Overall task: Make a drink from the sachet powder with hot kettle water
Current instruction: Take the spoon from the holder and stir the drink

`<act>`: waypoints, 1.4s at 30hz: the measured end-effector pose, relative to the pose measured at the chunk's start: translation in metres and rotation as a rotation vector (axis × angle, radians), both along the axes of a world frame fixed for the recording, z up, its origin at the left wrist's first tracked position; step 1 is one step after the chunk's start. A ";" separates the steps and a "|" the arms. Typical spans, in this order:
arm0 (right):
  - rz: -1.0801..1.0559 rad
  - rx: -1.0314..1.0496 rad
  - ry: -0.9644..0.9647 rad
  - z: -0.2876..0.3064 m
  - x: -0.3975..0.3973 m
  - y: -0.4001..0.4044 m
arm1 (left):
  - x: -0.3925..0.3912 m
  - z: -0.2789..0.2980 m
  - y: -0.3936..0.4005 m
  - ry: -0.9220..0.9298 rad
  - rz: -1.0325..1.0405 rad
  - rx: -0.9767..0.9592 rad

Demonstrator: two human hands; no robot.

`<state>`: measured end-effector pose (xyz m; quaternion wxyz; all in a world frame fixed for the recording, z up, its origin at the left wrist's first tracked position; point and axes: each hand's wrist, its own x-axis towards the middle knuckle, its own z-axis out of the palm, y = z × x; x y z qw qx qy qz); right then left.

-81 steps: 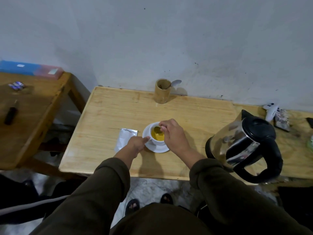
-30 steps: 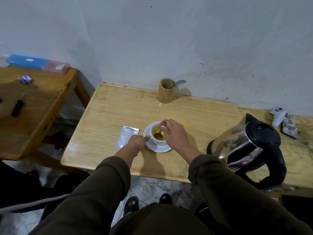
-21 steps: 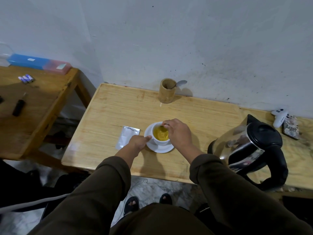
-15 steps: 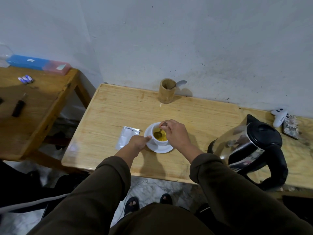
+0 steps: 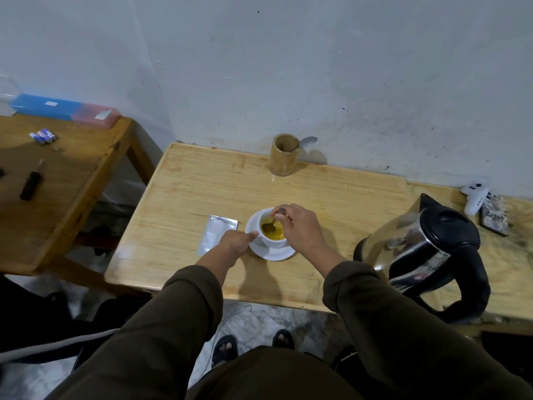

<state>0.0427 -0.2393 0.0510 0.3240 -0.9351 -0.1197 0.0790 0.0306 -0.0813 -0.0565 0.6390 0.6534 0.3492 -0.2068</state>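
Note:
A white cup (image 5: 266, 239) with yellow drink stands on a white saucer (image 5: 274, 254) near the front of the light wooden table (image 5: 331, 197). My right hand (image 5: 300, 226) pinches a spoon (image 5: 269, 225) whose bowl dips into the drink. My left hand (image 5: 235, 245) grips the saucer's left rim, thumb on top. A silver sachet (image 5: 216, 233) lies flat just left of the saucer. The steel kettle (image 5: 427, 252) with black lid and handle stands to the right.
A bamboo holder (image 5: 282, 154) with a spoon in it stands at the back by the wall. A white game controller (image 5: 476, 194) and a dark object lie far right. A darker side table (image 5: 52, 183) on the left carries batteries, a box, a black tool.
My right hand has circled the spoon around inside the cup across the frames. My left hand has stayed on the saucer. The view shifted slightly.

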 end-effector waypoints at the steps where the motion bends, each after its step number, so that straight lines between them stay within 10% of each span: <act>1: 0.009 -0.005 0.003 0.000 0.000 0.000 | 0.000 -0.001 0.001 -0.003 0.000 -0.001; 42: -0.159 0.160 0.162 0.009 -0.027 -0.008 | -0.003 0.012 -0.001 0.002 -0.086 0.052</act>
